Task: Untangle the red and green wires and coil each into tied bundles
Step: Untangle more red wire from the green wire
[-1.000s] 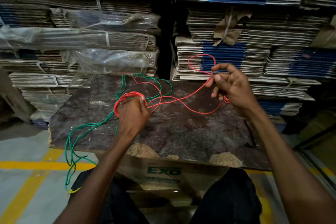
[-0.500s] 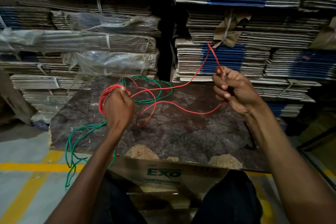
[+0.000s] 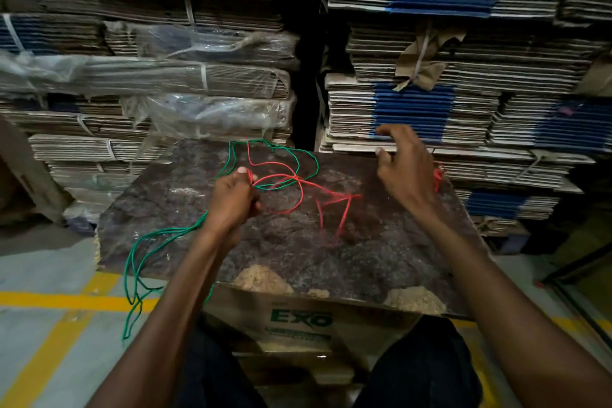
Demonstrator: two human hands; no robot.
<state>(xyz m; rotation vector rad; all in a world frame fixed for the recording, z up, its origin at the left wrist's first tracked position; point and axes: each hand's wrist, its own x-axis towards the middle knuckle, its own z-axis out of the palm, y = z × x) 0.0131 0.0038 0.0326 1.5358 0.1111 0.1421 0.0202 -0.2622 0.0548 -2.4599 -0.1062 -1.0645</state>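
Note:
My left hand (image 3: 231, 202) grips gathered loops of the red wire (image 3: 281, 175) over the left half of the dark board (image 3: 381, 262), thumb up. From that hand the red wire runs right across the board, where it is blurred. The green wire (image 3: 275, 146) loops at the board's far edge, crosses the red one near my left thumb, and hangs off the left edge to the floor. My right hand (image 3: 404, 172) hovers over the board's far right with fingers spread and loosely bent. A short red strand shows just past its right side.
The board lies on a cardboard box (image 3: 298, 321) printed EXO, between my knees. Bundled stacks of flattened cartons (image 3: 430, 103) rise close behind the board. The grey floor to the left carries yellow lines (image 3: 66, 300). The board's near edge is chipped.
My right hand has gone from a fist pinching the raised red strand to spread fingers. The red wire has dropped onto the board. My left hand has shifted right with its loops.

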